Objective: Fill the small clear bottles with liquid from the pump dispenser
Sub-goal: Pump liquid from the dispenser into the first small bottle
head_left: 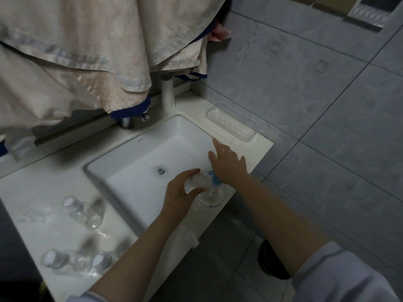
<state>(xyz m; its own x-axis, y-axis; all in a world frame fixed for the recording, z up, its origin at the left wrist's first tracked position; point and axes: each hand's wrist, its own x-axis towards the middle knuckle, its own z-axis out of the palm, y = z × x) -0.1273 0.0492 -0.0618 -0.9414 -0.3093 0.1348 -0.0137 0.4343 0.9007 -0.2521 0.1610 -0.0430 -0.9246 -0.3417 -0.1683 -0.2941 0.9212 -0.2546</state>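
My left hand (182, 190) grips a small clear bottle (197, 182), tilted, right beside the blue pump head (214, 179) of the clear dispenser (212, 196). The dispenser stands at the sink's right front rim. My right hand (226, 163) lies flat with straight fingers on top of the pump head. On the counter at the left stand three more small clear bottles with white caps: one (75, 207) further back and two (57, 260) (102, 261) near the front edge. Whether they hold liquid cannot be told.
A white rectangular sink (139, 168) with a drain (161, 171) fills the middle. A tap (130, 119) sits behind it under hanging beige towels (72, 53). A clear tray (230, 122) lies at the back right corner. Grey tiled wall rises on the right.
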